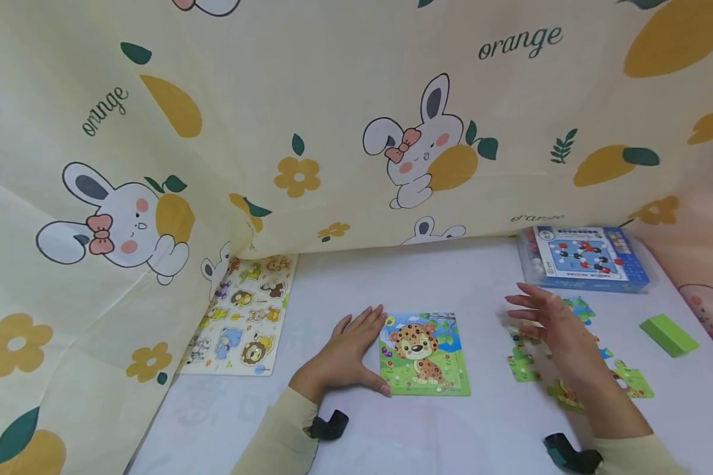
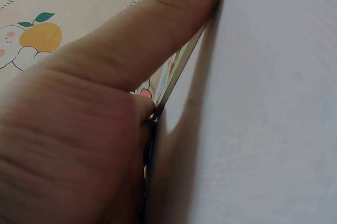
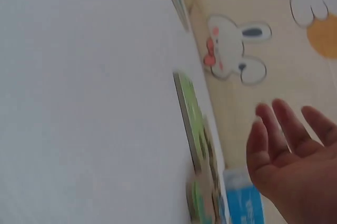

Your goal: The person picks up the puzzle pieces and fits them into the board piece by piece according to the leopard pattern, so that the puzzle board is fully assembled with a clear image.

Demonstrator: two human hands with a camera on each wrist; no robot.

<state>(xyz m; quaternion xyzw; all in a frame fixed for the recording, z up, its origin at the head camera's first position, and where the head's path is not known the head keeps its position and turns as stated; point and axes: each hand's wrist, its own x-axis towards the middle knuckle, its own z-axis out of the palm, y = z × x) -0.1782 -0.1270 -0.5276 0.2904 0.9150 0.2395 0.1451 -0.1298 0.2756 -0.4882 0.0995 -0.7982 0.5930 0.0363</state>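
Note:
A square leopard puzzle board (image 1: 424,356) lies flat on the white table. At its left side rests my left hand (image 1: 347,356), fingers stretched toward the upper corner and thumb at the lower left corner. In the left wrist view the thumb (image 2: 152,29) touches the board's edge. My right hand (image 1: 570,340) is raised over loose green and blue puzzle pieces (image 1: 521,365), partly hiding them. Its fingers are spread and slightly bent, and it holds nothing. In the right wrist view the hand (image 3: 300,155) is apart from the pieces (image 3: 192,119).
An animal picture board (image 1: 249,330) lies at the left, partly under the hanging cloth (image 1: 333,99). A blue molecule-model box (image 1: 588,258) stands at the back right, with a green block (image 1: 669,335) in front of it. The cloth borders the table behind.

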